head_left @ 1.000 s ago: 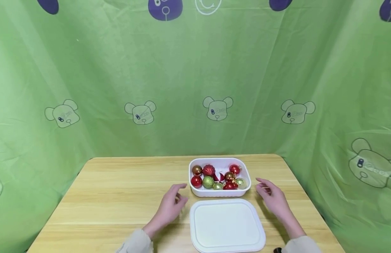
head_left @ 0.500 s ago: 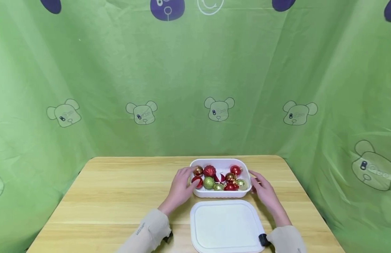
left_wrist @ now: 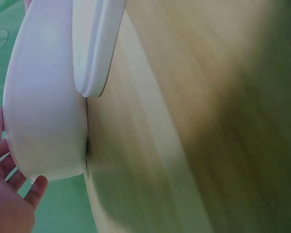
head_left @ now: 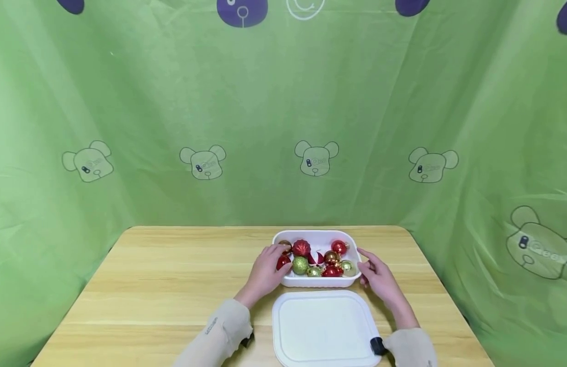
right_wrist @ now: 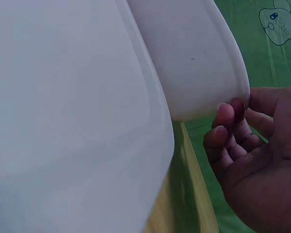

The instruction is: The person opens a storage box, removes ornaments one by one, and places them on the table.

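Note:
A white plastic box [head_left: 317,235] stands near the far side of the table, full of shiny Christmas baubles [head_left: 300,265] in red, gold and green. My left hand [head_left: 265,270] holds its left end, fingers and thumb over the rim beside a red bauble [head_left: 283,262]. At the opposite end, my right hand [head_left: 380,280] grips the rim. In the right wrist view the right-hand fingers [right_wrist: 224,114] curl against the outside of the box [right_wrist: 199,53]. The left wrist view shows the box wall [left_wrist: 43,97] from the side, with left-hand fingers [left_wrist: 37,191] at its end.
A flat white lid [head_left: 325,329] lies on the wooden table [head_left: 173,285] just in front of the box. A black strap [head_left: 378,346] at my right sleeve overlaps the lid's right edge. Green curtain [head_left: 265,199] surrounds the table's back and sides.
Both hands have come inward from beside the box and taken hold of its two ends. Box and lid appear to stay in place.

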Demonstrator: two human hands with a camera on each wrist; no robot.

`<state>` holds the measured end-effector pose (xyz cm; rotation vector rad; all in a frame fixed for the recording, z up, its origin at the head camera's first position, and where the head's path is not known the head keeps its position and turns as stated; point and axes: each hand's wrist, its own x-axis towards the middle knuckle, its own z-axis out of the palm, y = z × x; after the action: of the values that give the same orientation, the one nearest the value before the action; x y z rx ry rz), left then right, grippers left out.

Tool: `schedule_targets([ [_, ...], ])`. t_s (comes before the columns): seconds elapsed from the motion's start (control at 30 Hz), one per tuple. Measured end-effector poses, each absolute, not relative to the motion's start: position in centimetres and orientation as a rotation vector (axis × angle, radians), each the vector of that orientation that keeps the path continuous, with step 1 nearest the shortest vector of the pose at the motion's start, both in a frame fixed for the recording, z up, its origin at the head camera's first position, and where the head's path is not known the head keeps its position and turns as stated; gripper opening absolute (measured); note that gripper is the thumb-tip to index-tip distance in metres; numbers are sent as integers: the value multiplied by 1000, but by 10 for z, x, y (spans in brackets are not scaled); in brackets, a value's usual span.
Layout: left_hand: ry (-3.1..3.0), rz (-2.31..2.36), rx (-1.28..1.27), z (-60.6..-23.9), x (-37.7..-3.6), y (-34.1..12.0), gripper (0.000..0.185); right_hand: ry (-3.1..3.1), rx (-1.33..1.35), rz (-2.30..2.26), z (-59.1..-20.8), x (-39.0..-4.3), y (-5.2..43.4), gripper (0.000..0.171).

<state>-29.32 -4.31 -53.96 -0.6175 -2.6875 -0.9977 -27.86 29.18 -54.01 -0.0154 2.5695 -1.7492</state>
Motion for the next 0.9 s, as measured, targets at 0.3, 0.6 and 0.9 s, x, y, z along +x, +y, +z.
schedule_targets([
  [0.3, -2782, -788, -651, -534, -301, -33, 51, 2527, 0, -1803, -544, -281, 295, 56],
  [0.6, -2855, -625, -630, -526, -304, -29, 43, 2546, 13, -1788, -545, -281, 295, 56],
  [0.9, -2930, -596, -661, -521, -311, -28, 39, 2550, 18, -1777, -545, -281, 294, 56],
])
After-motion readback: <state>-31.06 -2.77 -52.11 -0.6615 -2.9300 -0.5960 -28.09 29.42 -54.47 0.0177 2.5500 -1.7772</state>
